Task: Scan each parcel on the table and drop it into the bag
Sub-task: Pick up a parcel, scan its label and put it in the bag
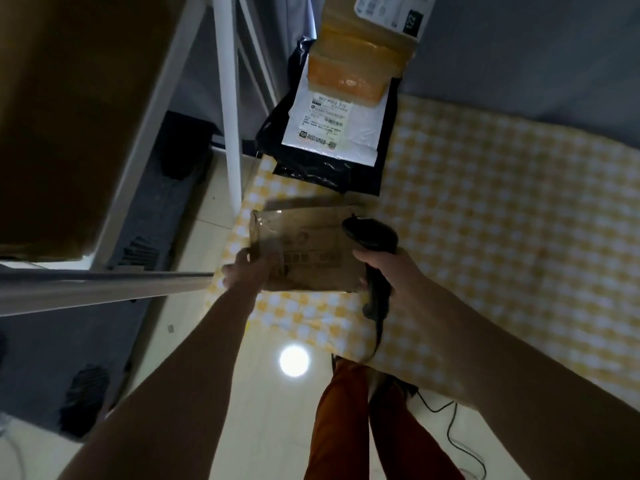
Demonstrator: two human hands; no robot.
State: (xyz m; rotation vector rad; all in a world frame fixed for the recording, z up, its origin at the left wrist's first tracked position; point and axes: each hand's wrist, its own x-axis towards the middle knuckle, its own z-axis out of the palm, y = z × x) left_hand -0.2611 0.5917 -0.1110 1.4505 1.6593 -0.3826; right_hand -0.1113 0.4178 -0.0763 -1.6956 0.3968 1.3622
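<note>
My left hand [247, 271] grips the cardboard parcel [306, 249] at the bench [485, 220] corner, my right hand [388, 271] grips the scanner [372, 237]; two parcels [332, 129] wait unscanned.

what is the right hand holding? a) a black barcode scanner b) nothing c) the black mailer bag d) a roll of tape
a: the right hand is curled round the grip of a black barcode scanner, its head over the brown cardboard parcel that the left hand grips at the parcel's left edge.
</note>
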